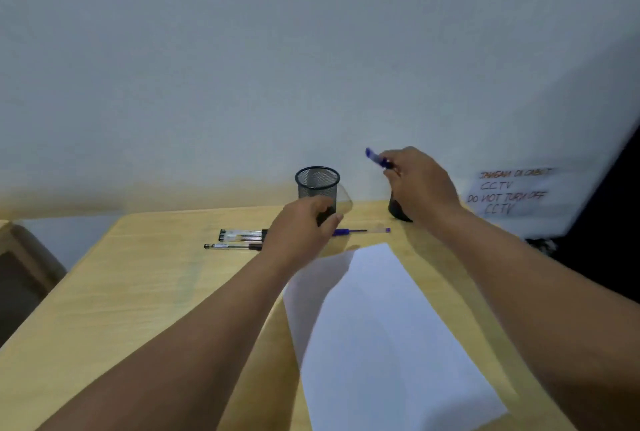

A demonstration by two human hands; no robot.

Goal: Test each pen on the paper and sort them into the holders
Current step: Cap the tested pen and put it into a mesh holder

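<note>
My right hand (pixel 420 184) holds a blue pen (pixel 377 158) raised above a second dark holder (pixel 398 210), which the hand mostly hides. My left hand (pixel 301 229) is closed around a dark pen end (pixel 325 216) in front of the black mesh holder (pixel 317 184). Two black pens (pixel 239 235) (pixel 232 246) lie side by side on the table left of that hand. Another blue pen (pixel 360 231) lies between my hands. A blank white paper (pixel 381 326) lies near me on the wooden table (pixel 138 292).
A white wall rises right behind the table. A handwritten CCTV notice (pixel 509 193) hangs on it at the right. A brown chair (pixel 24 274) stands at the left edge.
</note>
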